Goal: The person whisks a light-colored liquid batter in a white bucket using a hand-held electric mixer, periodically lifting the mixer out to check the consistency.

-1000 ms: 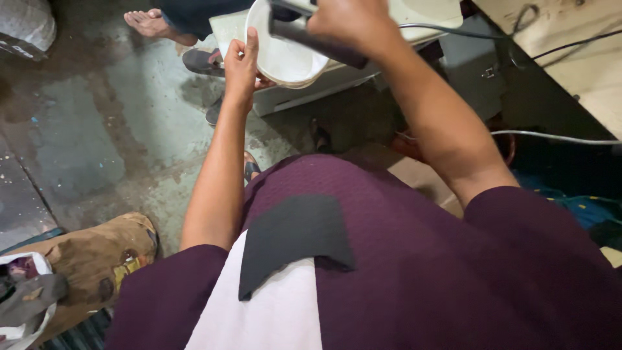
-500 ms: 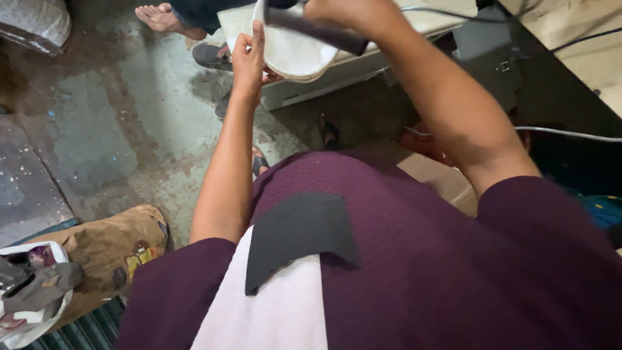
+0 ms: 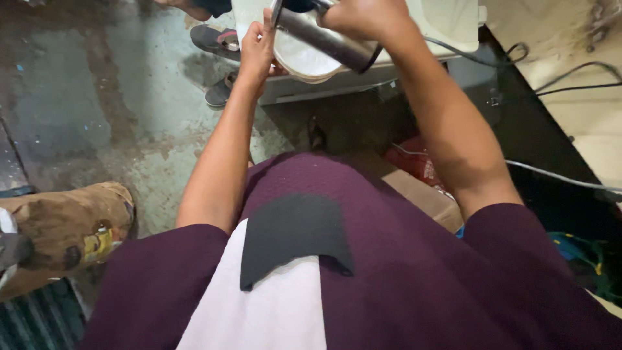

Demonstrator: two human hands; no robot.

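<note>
1 white curved panel (image 3: 304,58) is being steadied by left hand (image 3: 256,48), fingers clasping its edge, while 1 dark cylindrical tool (image 3: 327,39) is being gripped by right hand (image 3: 363,16); work appearing midway.

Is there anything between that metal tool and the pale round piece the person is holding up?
Nothing visible does. The right hand grips the metal cylindrical tool, whose body lies straight across the pale round piece. The left hand steadies that piece at its left edge, clear of the tool.
</note>
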